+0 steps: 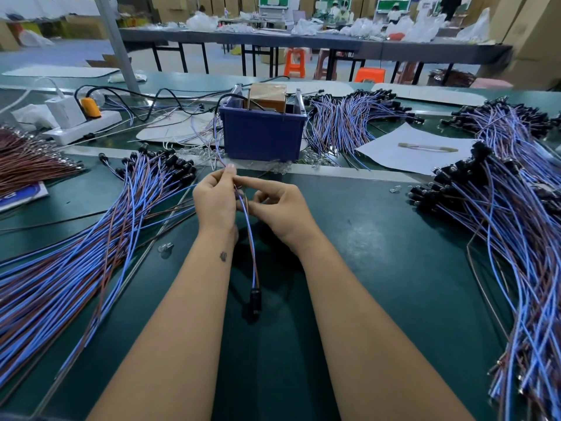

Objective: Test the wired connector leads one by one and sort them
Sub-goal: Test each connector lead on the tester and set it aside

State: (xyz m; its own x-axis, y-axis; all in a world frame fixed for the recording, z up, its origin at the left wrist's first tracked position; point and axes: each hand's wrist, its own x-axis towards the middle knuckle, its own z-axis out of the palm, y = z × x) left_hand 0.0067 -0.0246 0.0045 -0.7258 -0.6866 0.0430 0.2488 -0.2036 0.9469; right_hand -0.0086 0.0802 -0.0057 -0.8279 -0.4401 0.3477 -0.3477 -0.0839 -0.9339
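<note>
Hands meet mid-table over the green mat [379, 238]. Our left hand [215, 202] pinches the bare wire ends of one lead [250, 238] between thumb and fingertips, raised just near of the blue bin [261, 138]. Our right hand [282, 208] has its fingers curled in on the same lead just beside the left, gripping the wires a little lower. The lead's blue and brown wires hang down between our forearms, and its black connector [255, 300] sits near us, close to the mat; we can't tell whether it touches.

Thin wires run from the bin area to the spot where the left fingertips hold the ends; the exact contact is too small to make out.

Piles of the same leads:
- left pile [91, 253], fanned out, connectors at the far end
- right pile [501, 238], big, running along the right edge
- far pile [349, 120], right of the bin

Brown wire bundle [27, 168] lies at far left. White power strip [82, 123] with an orange plug sits far left of the bin. White sheet [409, 150] with a pen-like stick on it lies right of the bin. One small clear bulb [165, 247] lies on the mat near our left forearm.
</note>
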